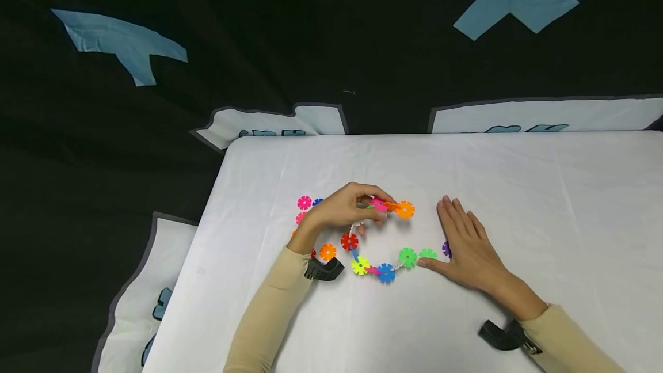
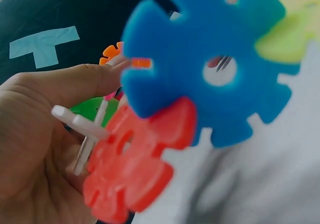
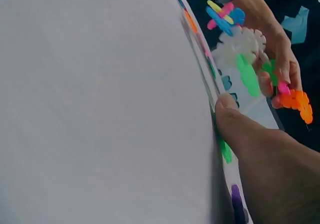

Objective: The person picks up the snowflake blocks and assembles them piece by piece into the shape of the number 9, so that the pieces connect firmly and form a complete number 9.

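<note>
The chain of flower discs [image 1: 385, 273] lies on the middle of the white table [image 1: 570, 217], its far end pinched in the left hand [image 1: 339, 207] by a pink disc [image 1: 378, 204]. An orange disc [image 1: 406, 210] sticks out right. The chain looks light and smooth, with stiff bits that may pop apart, so hold it by a rim. The right hand [image 1: 473, 255] has straight fingers, grips nothing, and partly hides a purple disc [image 1: 446, 249]; I can't tell if they touch.

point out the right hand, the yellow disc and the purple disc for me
Right hand [image 1: 472, 255]: head view, back of the hand
Yellow disc [image 1: 360, 269]: head view, face just below centre
Purple disc [image 1: 446, 249]: head view, its visible edge
</note>
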Available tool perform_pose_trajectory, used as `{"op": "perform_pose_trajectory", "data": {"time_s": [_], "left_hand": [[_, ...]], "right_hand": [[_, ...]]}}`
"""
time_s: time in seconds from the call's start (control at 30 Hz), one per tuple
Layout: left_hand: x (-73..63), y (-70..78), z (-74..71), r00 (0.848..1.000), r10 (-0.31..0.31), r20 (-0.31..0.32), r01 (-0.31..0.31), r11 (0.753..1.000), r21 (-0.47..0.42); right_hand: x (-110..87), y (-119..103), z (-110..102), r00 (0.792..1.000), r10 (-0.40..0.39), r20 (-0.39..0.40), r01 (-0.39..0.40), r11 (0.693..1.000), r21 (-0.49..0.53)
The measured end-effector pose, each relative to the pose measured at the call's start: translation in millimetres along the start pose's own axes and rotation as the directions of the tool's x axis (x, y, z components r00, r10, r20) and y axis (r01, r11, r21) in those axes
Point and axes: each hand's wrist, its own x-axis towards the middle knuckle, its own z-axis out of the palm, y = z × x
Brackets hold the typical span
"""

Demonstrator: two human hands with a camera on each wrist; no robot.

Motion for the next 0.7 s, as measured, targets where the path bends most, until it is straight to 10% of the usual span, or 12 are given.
{"op": "perform_pose_trajectory", "data": {"time_s": [0.33, 0.7], "left_hand": [[2.6, -3.8, 6.1, 0.999, 0.015, 0.035, -0.015, 1.000, 0.002], [3.6, -3.7, 7.0, 0.999, 0.016, 0.037, -0.015, 1.000, -0.013]], "right_hand": [[33.6, 32.9, -21.4, 0.996, -0.003, 0.085, 0.006, 0.999, -0.035], [27.9, 49.9, -29.9, 0.980, -0.172, 0.099, 0.164, 0.983, 0.088]]}}
